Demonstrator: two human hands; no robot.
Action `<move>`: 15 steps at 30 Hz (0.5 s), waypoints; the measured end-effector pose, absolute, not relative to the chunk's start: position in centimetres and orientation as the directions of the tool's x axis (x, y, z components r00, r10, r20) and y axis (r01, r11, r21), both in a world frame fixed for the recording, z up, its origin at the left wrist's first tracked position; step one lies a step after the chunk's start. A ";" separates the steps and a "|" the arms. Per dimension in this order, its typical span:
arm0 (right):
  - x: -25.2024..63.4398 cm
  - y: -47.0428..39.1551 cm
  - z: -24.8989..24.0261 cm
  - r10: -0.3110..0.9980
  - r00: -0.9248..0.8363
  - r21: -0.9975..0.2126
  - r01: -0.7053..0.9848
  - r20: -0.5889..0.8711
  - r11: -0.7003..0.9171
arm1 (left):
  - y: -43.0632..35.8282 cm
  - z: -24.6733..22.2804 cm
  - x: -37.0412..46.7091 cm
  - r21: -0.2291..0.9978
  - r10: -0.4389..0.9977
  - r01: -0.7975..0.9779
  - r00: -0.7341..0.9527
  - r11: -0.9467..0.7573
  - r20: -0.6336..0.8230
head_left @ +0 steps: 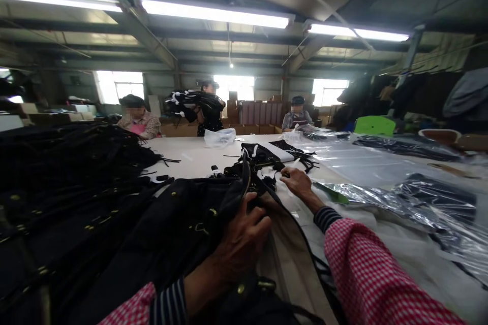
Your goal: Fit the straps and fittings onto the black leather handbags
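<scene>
A black zippered cloth item with brass-coloured fittings lies in front of me; I cannot tell whether it is a garment or a bag. Its beige lining shows where it falls open. My left hand grips it just below the zipper, fingers bent over the edge. Farther out, my right hand is closed in a pinch over a small dark piece I cannot make out, with a pale pointed bit beside it. Black straps and white tags lie around those fingertips, by a small dark stack.
A tall heap of black items rises on the left. Clear plastic film and bagged dark goods cover the right side. Across the white table are a crumpled plastic bag and several people, one carrying a black bundle.
</scene>
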State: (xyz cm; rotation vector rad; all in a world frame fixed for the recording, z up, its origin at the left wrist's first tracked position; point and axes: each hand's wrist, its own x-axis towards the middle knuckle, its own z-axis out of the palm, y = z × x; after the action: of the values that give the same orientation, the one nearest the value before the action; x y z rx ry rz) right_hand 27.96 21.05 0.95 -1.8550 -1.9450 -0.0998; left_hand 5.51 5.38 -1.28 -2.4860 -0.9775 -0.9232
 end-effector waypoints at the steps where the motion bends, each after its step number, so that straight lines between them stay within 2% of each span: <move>1: 28.2 19.5 2.1 0.927 -0.001 -0.264 0.959 0.374 0.107 | 5.4 -1.2 5.5 -0.063 0.479 0.686 0.567 -0.725 0.670; 5: 30.7 10.6 5.8 0.881 -0.032 -0.263 0.949 0.472 0.176 | 5.6 -1.0 5.3 -0.115 0.404 0.654 0.585 -0.748 0.703; 9: 32.9 0.0 5.7 0.830 -0.083 -0.251 0.933 0.551 0.260 | 5.7 -0.8 5.4 -0.161 0.360 0.631 0.612 -0.759 0.704; 12: 33.5 -6.8 2.6 0.849 -0.160 -0.216 0.928 0.503 0.303 | 5.5 -0.5 5.2 -0.187 0.383 0.647 0.633 -0.740 0.673; 15: 33.5 -11.2 -1.1 0.894 -0.237 -0.165 0.934 0.380 0.318 | 5.4 -0.4 4.9 -0.193 0.366 0.645 0.626 -0.739 0.689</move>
State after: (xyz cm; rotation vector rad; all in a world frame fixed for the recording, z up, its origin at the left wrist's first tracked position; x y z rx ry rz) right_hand 33.47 -11.24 -1.11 -1.6216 -2.1863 -0.1338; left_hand 4.88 5.45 -0.37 -2.4248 -0.8001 -0.8917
